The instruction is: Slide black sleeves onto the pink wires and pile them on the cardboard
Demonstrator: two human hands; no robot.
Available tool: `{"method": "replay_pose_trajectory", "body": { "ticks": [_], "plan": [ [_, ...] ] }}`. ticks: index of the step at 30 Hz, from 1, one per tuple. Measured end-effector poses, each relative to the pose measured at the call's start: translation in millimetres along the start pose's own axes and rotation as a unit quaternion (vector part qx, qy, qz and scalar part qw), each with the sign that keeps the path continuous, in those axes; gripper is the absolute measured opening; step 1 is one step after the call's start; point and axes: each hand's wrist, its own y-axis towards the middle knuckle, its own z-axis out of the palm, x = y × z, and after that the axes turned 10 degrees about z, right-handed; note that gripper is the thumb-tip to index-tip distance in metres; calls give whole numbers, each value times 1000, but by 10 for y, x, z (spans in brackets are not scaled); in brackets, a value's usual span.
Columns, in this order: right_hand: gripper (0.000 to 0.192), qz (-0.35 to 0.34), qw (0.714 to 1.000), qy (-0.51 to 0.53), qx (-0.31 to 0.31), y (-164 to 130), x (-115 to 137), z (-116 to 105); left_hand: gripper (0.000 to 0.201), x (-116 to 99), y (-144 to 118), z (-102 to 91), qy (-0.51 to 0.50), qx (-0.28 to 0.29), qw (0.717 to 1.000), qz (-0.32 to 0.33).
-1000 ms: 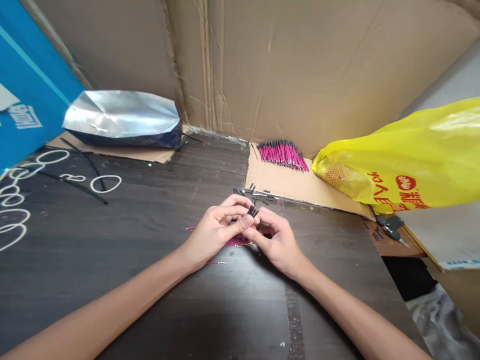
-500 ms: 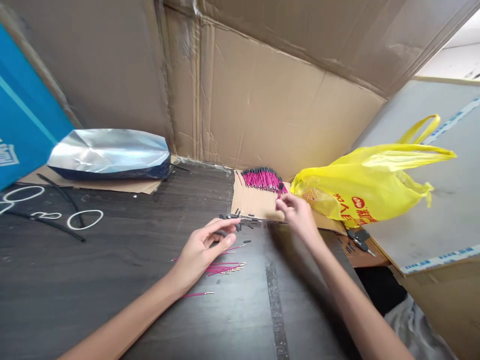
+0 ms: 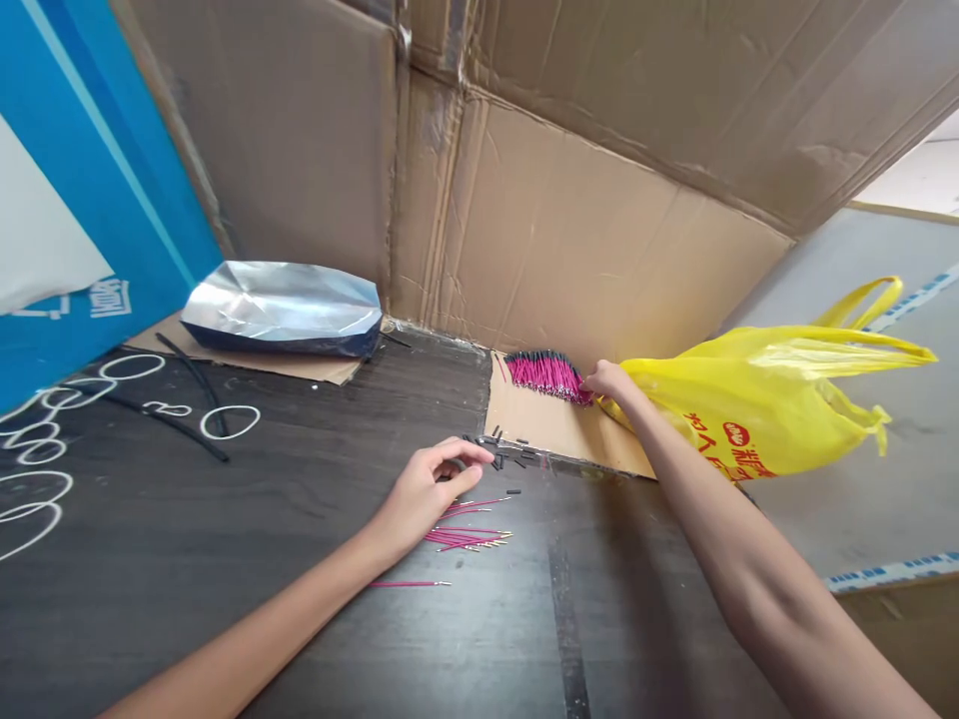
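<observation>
My left hand (image 3: pixel 435 491) rests on the dark table, fingers loosely curled and thumb apart from the index finger. Its fingertips are beside several short black tube pieces (image 3: pixel 499 461). Magenta wires (image 3: pixel 469 537) with bare metal ends lie under and near this hand. My right hand (image 3: pixel 608 381) reaches to the right end of a dense row of magenta wires (image 3: pixel 543 375) with black tips. Its fingers are pinched together on a wire there, mostly hidden by the hand. The row lies on a cardboard sheet (image 3: pixel 539 424).
A yellow plastic bag (image 3: pixel 779 389) stands right, beside my right forearm. At the back left sits a silver-lined pouch (image 3: pixel 285 310). White rings (image 3: pixel 231 421) and black tubing (image 3: pixel 196 384) lie at left. Cardboard walls (image 3: pixel 599 220) enclose the back.
My right hand has moved with a black-tipped magenta wire away from me to the row's right end. The left hand stays by the tube pieces. The view has shifted left.
</observation>
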Motion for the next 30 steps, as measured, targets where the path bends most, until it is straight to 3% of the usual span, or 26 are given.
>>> {"method": "replay_pose_trajectory", "body": {
  "ticks": [3, 7, 10, 12, 15, 18, 22, 27, 30],
  "plan": [
    [19, 3, 1000, -12, 13, 13, -11, -61, 21, 30, 14, -21, 30, 2, 1000, 11],
    [16, -35, 999, -1, -8, -197, -115, -123, 22, 69, 47, -61, 158, 8, 987, 39],
    [20, -107, 994, 31, -3, -668, -254, -26, 23, 58, 56, -110, 249, 45, 966, 50],
    [17, -172, 983, 61, 33, -1092, -365, 128, 23, 29, 41, -140, 299, 94, 948, 64],
    [18, -301, 936, 175, 61, -1687, -488, 421, 25, -18, -1, -154, 395, 187, 891, 124],
    [19, -324, 923, 203, 32, -2010, -487, 653, 29, -44, -30, -134, 447, 235, 846, 171],
    [17, -346, 925, 157, 7, -2043, -394, 783, 27, -65, -10, -162, 459, 253, 833, 174],
    [16, -359, 927, 105, -11, -2023, -352, 832, 16, -71, 57, -352, 479, 268, 825, 133],
    [19, -357, 929, 96, -30, -2076, -354, 841, 20, -48, 77, -413, 484, 281, 819, 125]
  ]
}}
